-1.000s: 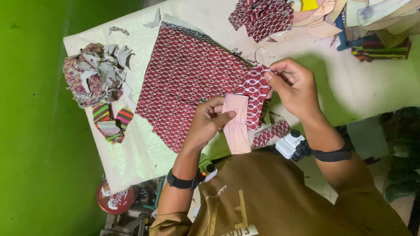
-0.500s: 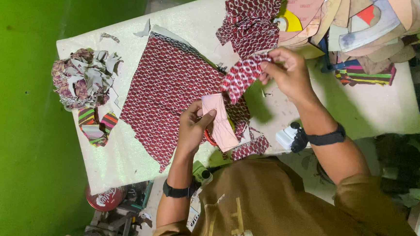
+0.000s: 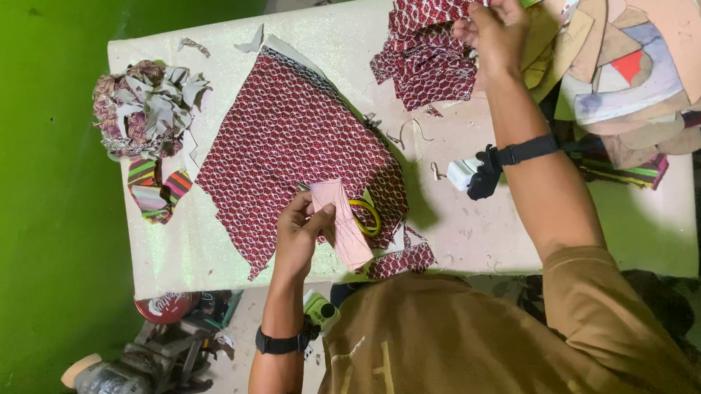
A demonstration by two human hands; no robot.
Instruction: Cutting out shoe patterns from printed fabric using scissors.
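Observation:
A large sheet of red patterned fabric (image 3: pixel 288 153) lies spread on the white table (image 3: pixel 494 230). My left hand (image 3: pixel 299 236) holds a pink pattern piece (image 3: pixel 347 231) down on the fabric's near edge. Yellow-handled scissors (image 3: pixel 368 214) lie just beside it. My right hand (image 3: pixel 497 26) is stretched to the far side, shut on a cut piece of the same red fabric at a heap of cut red pieces (image 3: pixel 424 59). A small red offcut (image 3: pixel 402 261) lies at the near table edge.
A heap of fabric scraps (image 3: pixel 147 107) and striped strips (image 3: pixel 156 192) sit at the table's left end. A stack of card templates and fabrics (image 3: pixel 642 69) fills the far right. A green wall (image 3: pixel 36 161) is at the left; a red tin (image 3: pixel 167 307) lies below the table.
My right hand has lifted the cut red piece away from the pink pattern piece and carried it to the heap at the far side. My left hand stays on the pink piece.

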